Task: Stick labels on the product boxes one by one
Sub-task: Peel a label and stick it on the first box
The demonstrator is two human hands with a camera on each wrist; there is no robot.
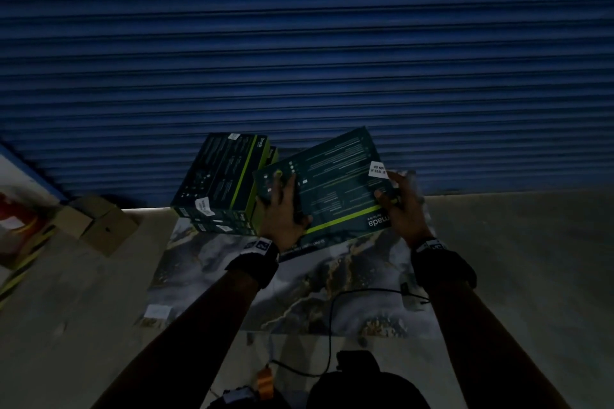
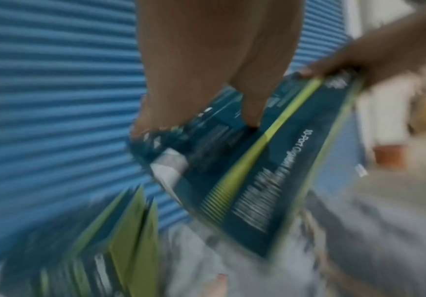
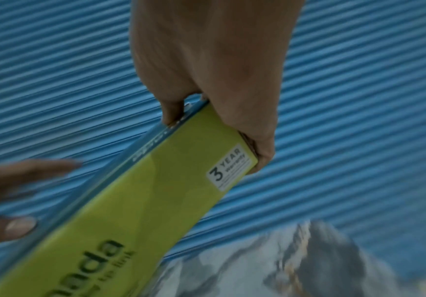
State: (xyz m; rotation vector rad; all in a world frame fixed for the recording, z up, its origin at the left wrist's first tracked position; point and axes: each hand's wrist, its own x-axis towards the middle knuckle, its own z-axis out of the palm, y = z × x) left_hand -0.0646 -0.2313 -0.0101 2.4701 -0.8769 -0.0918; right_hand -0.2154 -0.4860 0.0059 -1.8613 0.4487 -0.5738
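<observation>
Product box (image 1: 332, 183) tilted above the mat (image 1: 299, 292), beside the stack (image 1: 222, 183); left hand (image 1: 282, 206) and right hand (image 1: 400, 206) grip opposite ends; I fear it slips; white seal label (image 1: 378, 170) seemingly half-pressed, might lift.

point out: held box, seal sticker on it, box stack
held box (image 1: 335, 189), head view, middle of its dark printed face
seal sticker (image 1: 378, 170), head view, centre of the white label
box stack (image 1: 219, 173), head view, top box's upper face

A blue corrugated roller shutter (image 1: 299, 43) fills the back under dim light. Below it lies a pale concrete floor (image 1: 515, 259) with a marble-patterned mat (image 1: 332, 276); what seem cardboard cartons (image 1: 93, 222) sit left.
</observation>
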